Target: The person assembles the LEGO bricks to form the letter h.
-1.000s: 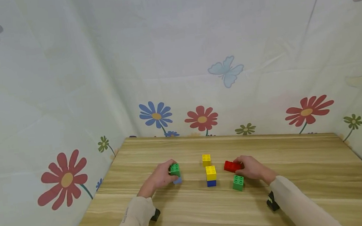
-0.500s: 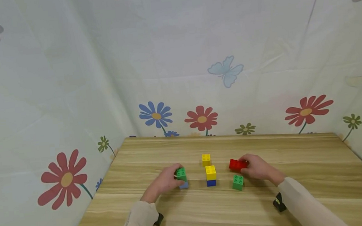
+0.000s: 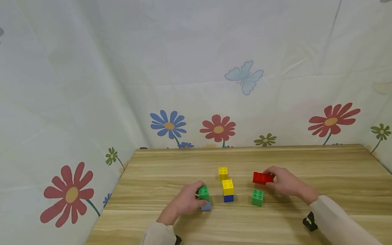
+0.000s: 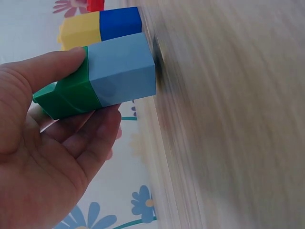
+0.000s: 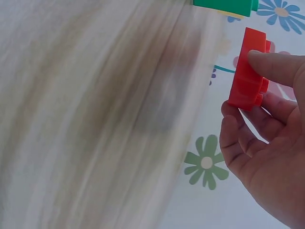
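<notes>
In the head view my left hand [image 3: 188,199] grips a two-brick stack, a green toy brick [image 3: 203,192] on top of a light blue brick [image 4: 124,71]. The thumb lies on the green brick, and the stack's blue end is right at the table surface. My right hand [image 3: 284,181] pinches a longer red brick [image 5: 249,71] between thumb and fingers, its studs turned toward the palm in the right wrist view. A loose green brick [image 3: 257,198] sits just in front of the right hand. Between the hands stands a yellow brick [image 3: 227,187] on a dark blue brick [image 3: 228,198].
Behind the yellow and dark blue stack is another yellow brick [image 3: 223,173]. The wooden table [image 3: 290,159] ends at a pale curtain [image 3: 190,60] printed with flowers and butterflies. A black wrist device [image 3: 309,222] shows below the right sleeve.
My left hand has carried the green and light blue stack rightward and nearer the body, toward the middle stack. My right hand has shifted the red brick to the right.
</notes>
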`<state>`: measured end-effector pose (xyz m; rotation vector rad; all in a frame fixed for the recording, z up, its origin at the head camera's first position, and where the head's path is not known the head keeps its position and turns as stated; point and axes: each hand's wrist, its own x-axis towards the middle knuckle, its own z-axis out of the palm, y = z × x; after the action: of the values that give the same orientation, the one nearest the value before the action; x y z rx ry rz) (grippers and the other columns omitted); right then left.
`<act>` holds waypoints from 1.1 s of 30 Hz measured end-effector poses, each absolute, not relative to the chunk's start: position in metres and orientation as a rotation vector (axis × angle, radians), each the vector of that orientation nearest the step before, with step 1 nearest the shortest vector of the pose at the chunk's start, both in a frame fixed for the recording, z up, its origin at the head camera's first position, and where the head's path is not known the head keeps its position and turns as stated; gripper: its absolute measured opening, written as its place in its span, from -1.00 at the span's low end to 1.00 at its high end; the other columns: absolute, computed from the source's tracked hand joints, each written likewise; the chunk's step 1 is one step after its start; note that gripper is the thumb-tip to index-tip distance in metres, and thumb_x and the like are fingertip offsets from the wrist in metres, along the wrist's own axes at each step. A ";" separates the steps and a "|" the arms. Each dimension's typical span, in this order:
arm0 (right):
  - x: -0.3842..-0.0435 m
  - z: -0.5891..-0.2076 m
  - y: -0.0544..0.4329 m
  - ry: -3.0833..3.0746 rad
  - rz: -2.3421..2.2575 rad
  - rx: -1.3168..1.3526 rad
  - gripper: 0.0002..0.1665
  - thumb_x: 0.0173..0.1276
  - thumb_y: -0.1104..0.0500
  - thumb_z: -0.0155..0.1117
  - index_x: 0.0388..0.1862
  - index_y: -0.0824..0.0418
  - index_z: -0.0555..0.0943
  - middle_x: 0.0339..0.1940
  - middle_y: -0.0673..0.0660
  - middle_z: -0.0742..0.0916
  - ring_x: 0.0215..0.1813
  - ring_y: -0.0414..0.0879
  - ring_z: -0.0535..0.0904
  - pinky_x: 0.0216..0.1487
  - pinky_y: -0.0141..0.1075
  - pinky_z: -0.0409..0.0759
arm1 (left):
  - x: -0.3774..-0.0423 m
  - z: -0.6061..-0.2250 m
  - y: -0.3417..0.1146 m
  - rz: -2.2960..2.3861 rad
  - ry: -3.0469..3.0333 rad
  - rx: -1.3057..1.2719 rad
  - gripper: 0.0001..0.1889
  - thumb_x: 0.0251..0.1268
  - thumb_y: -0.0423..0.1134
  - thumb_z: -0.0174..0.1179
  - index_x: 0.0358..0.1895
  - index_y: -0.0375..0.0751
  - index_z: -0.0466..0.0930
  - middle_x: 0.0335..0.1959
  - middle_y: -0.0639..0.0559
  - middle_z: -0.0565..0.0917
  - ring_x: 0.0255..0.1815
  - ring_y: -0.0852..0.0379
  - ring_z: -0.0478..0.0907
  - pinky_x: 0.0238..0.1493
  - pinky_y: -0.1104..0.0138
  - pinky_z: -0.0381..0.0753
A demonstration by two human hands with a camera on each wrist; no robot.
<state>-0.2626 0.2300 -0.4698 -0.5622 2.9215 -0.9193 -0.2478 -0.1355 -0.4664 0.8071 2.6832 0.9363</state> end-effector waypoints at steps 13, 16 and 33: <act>-0.249 -0.461 0.232 2.950 -0.879 -0.664 -0.62 0.22 0.30 0.33 0.02 0.36 0.55 -0.15 0.08 0.65 -0.15 -0.04 0.51 -0.04 -0.04 0.52 | -0.237 -0.467 -0.118 0.926 2.664 0.834 -0.68 0.19 -0.23 0.30 -0.01 -0.09 0.46 -0.41 0.20 0.47 -0.40 0.24 0.39 -0.36 0.38 0.45; -0.246 -0.458 0.232 2.962 -0.868 -0.675 -0.62 0.22 0.29 0.33 0.02 0.35 0.55 -0.14 0.08 0.64 -0.13 -0.04 0.50 -0.04 -0.04 0.52 | -0.235 -0.468 -0.115 0.927 2.656 0.851 -0.67 0.19 -0.22 0.30 -0.01 -0.09 0.46 -0.42 0.20 0.47 -0.41 0.25 0.38 -0.35 0.38 0.44; -0.226 -0.447 0.226 2.951 -0.874 -0.755 -0.63 0.23 0.25 0.33 0.03 0.28 0.56 -0.11 0.05 0.62 -0.13 -0.08 0.46 -0.17 -0.15 0.49 | -0.228 -0.466 -0.091 0.927 2.575 0.889 -0.56 0.17 -0.20 0.33 0.11 -0.09 0.45 -0.25 0.28 0.54 -0.30 0.33 0.46 -0.24 0.43 0.48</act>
<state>-0.2263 0.2258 -0.4465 -0.7546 2.9506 -0.8739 -0.2282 -0.0907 -0.4665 0.8891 2.5748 0.9274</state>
